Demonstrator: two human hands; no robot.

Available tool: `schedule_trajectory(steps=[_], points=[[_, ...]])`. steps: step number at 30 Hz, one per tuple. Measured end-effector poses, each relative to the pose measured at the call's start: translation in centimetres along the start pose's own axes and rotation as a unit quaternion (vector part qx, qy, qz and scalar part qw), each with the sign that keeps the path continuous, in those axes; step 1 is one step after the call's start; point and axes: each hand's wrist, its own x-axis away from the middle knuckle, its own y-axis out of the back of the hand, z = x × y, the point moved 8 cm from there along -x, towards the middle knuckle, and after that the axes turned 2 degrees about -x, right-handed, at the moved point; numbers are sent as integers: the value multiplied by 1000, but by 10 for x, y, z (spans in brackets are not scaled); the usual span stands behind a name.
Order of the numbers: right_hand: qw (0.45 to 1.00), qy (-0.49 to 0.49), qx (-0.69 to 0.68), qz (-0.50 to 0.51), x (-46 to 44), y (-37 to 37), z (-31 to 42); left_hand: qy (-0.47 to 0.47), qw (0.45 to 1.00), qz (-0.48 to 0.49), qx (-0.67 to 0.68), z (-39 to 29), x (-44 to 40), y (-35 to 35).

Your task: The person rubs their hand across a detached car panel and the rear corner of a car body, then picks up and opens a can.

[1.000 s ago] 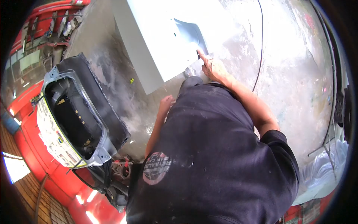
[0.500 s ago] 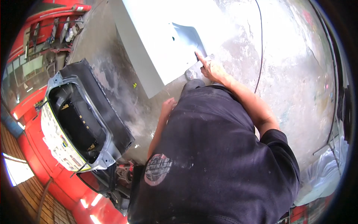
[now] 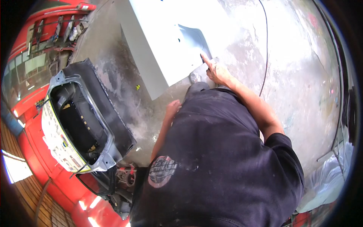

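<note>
A large white panel [image 3: 162, 45] with a grey side face and a shaped recess [image 3: 196, 38] near its right edge stands in front of me. My right hand [image 3: 217, 72] is at the panel's near right corner, index finger stretched toward a small dark spot by the recess, the other fingers bent. I cannot tell whether the fingertip touches the surface. Down by my body, left of my dark trousers, my left hand [image 3: 174, 107] hangs with its fingers curled and nothing visible in them.
To the left is a dark car body part [image 3: 104, 98] with a large framed opening and paper-covered glass. A black cable [image 3: 266, 45] lies across the stained concrete floor [image 3: 298, 87]. Clear plastic sheeting [image 3: 329, 176] is at lower right, and metal parts stand near the red wall.
The view has shifted slightly, so the panel and car part sit a little further right. My right index finger stays at the recess corner; my left hand remains low and curled.
</note>
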Motion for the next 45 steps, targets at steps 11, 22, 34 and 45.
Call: schedule_trajectory(steps=[11, 22, 34, 45], points=[[997, 51, 8, -60, 4, -7, -1, -9, 1000, -8, -13, -9, 5, -3], [998, 7, -58, -37, 1, 8, 3, -16, 1000, 3, 1, -4, 1, -4], [990, -81, -77, 80, -1, 9, 2, 10, 1000, 1, 17, 10, -6, -3], [988, -88, -101, 73, -3, 20, 6, 8, 1000, 0, 12, 7, -7, -4]])
